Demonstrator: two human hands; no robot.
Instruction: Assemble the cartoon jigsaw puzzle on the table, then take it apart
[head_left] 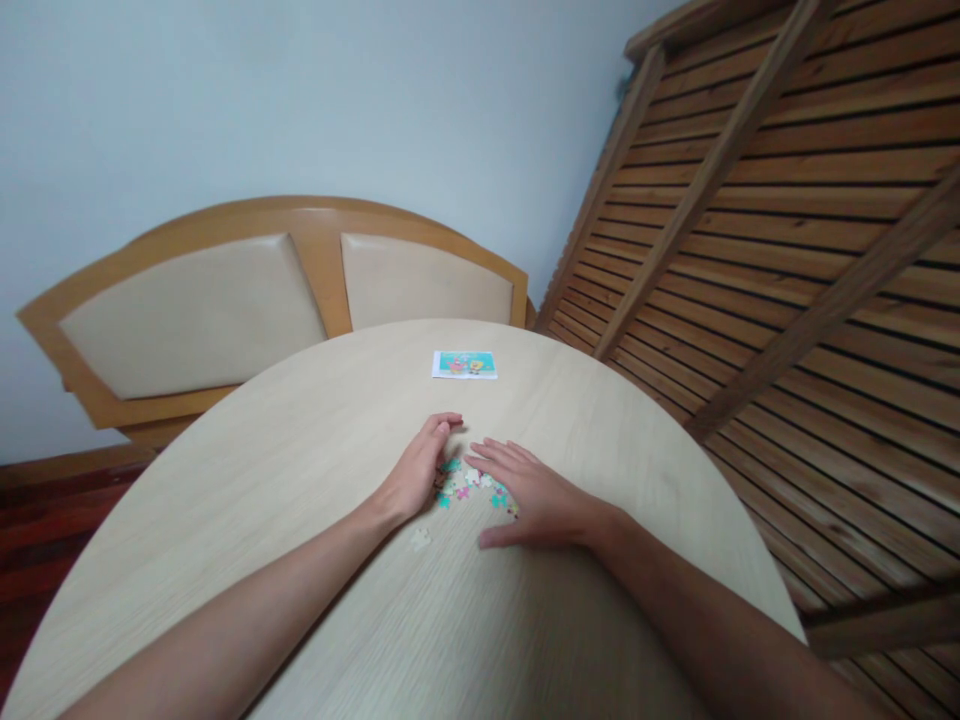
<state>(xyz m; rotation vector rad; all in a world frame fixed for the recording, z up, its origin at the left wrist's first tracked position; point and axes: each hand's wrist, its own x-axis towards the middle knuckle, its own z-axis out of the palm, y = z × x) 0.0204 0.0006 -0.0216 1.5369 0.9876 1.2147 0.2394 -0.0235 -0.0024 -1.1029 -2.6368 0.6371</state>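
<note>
While both hands are laid on the round surface, the puzzle pieces are flanked by the left hand, set on edge with fingers together, and the right hand, spread flat; one pale piece is seen apart, a picture card farther off

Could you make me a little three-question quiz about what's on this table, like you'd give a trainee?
1. True or false: the picture card lies beyond both hands, nearer the far edge of the table.
2. What lies between the left hand and the right hand?
A. a pile of coins
B. small puzzle pieces
C. a pencil
3. Fill in: one pale piece lies apart from the rest, close by the ____ wrist.

Key
1. True.
2. B; the pieces are teal, pink and white.
3. Left.
</note>
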